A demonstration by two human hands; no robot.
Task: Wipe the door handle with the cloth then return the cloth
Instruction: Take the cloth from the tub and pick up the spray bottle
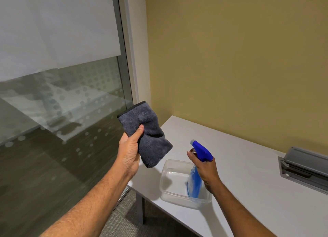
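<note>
Both hands closed — left hand [130, 150] cloth [144, 134], right hand [205, 167] spray bottle [197, 165].

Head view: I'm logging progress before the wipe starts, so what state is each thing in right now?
cloth: folded, held up in left hand
spray bottle: gripped by right hand, nozzle aimed at cloth
clear tub: open, on white table
grey cable box: lid raised
door handle: out of view
</note>
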